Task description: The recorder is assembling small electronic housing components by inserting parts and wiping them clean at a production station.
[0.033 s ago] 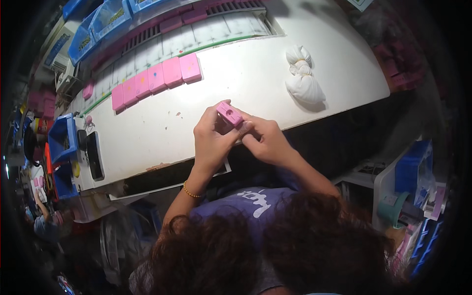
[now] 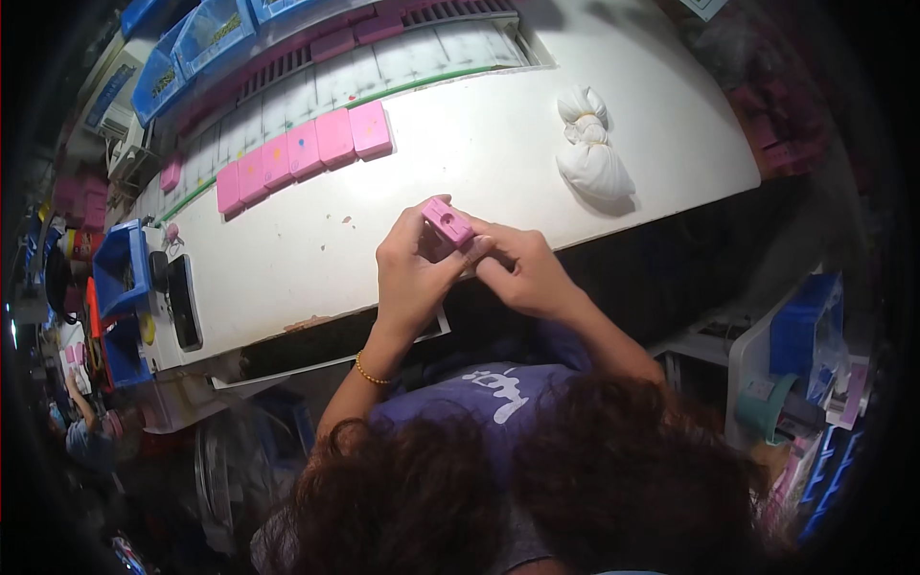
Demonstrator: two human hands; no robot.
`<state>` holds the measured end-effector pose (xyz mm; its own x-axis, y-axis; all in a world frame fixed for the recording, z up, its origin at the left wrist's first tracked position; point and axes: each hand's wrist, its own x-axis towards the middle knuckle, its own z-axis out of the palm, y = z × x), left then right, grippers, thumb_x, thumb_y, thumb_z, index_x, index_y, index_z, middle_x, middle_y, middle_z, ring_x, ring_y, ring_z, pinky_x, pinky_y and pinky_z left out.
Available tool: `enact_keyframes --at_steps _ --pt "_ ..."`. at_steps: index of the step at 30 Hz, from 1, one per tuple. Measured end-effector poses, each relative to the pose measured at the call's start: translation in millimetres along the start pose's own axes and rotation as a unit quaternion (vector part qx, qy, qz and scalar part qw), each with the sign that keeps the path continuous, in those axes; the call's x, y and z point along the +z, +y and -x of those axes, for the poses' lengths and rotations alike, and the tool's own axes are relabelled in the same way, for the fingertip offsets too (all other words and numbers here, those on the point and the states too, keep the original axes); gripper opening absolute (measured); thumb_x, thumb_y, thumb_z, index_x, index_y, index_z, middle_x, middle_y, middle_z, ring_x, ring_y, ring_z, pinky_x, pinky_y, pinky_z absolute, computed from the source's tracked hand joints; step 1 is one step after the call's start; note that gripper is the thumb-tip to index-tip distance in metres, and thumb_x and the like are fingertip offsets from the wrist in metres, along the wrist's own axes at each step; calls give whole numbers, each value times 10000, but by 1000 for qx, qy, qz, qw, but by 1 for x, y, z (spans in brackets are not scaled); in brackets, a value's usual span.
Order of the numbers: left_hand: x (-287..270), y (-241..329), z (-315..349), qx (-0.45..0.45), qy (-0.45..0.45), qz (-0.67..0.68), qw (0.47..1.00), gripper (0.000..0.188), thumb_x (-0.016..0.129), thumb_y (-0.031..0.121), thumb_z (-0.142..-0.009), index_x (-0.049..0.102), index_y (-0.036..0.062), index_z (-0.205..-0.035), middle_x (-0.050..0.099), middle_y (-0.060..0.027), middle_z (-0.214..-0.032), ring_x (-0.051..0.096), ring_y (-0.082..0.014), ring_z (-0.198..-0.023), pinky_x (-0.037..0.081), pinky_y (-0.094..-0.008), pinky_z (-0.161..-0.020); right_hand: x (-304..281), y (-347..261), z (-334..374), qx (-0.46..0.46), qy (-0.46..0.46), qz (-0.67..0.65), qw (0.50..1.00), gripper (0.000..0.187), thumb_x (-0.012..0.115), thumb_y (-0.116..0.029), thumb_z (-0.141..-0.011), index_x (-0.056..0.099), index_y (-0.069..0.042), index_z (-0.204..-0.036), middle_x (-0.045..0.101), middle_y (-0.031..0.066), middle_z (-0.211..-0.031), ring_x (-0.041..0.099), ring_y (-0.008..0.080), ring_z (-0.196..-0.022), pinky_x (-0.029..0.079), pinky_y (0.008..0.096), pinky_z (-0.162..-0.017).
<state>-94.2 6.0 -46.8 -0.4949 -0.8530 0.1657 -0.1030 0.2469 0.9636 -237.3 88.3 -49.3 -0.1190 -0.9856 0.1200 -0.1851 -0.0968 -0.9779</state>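
A small pink block [image 2: 449, 223] with a round hole in its upper face is held up just above the near edge of the white table. My left hand [image 2: 410, 257] grips it between thumb and fingers from the left. Against its lower right end, the closed fingers of my right hand [image 2: 525, 276] press on the same block, partly hidden behind my left thumb. Beyond my hands lies a slanting row of several pink blocks [image 2: 304, 149], some with small coloured dots.
A white tied cloth bundle [image 2: 596, 158] rests on the table [image 2: 479, 125] at right. At the left edge are a dark phone [image 2: 185, 302] and blue bins [image 2: 122, 268]. More blue bins [image 2: 213, 36] stand at the back, behind a slotted pink-and-white strip. A person works far left.
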Motion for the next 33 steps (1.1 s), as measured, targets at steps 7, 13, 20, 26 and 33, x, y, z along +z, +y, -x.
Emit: enact_keyframes --at_steps 7,13,20,26,33 --pt "-3 -3 5 -9 21 -108 994 452 827 137 -753 623 -20 -1124 637 -116 -945 643 -184 -758 519 -307 -659 -9 -12 -1 -50 8 31 998 413 605 -78 -906 582 -21 -1314 654 135 -1040 622 173 -896 508 283 -817" --pt "-1 -11 5 24 -37 2 999 431 789 78 -794 615 -15 -1177 559 -44 -889 592 -116 -710 494 -274 -574 -6 4 -18 45 89 -108 989 328 564 -198 -995 618 -47 -1281 627 74 -1054 581 142 -979 461 267 -891" --pt "7 -1 2 -92 -34 244 965 534 813 93 -789 583 -23 -1257 507 -49 -1137 605 -110 -756 513 -230 -578 -1 1 -21 -12 76 -59 995 290 561 -55 -969 632 9 -1243 671 96 -1071 635 149 -969 515 272 -858" --pt "9 -16 4 -5 -16 78 997 505 814 46 -735 612 6 -1195 655 -74 -1029 647 -113 -771 545 -270 -674 -12 -16 -9 -27 71 -38 996 363 624 -90 -896 638 -25 -1253 684 138 -996 663 157 -852 554 297 -755" --pt "11 -13 3 28 11 32 999 451 765 16 -738 611 16 -1162 673 -81 -943 651 -131 -740 540 -276 -672 -3 -20 -6 -104 63 142 982 530 654 -93 -819 560 -16 -1334 647 149 -884 625 220 -733 538 325 -702"
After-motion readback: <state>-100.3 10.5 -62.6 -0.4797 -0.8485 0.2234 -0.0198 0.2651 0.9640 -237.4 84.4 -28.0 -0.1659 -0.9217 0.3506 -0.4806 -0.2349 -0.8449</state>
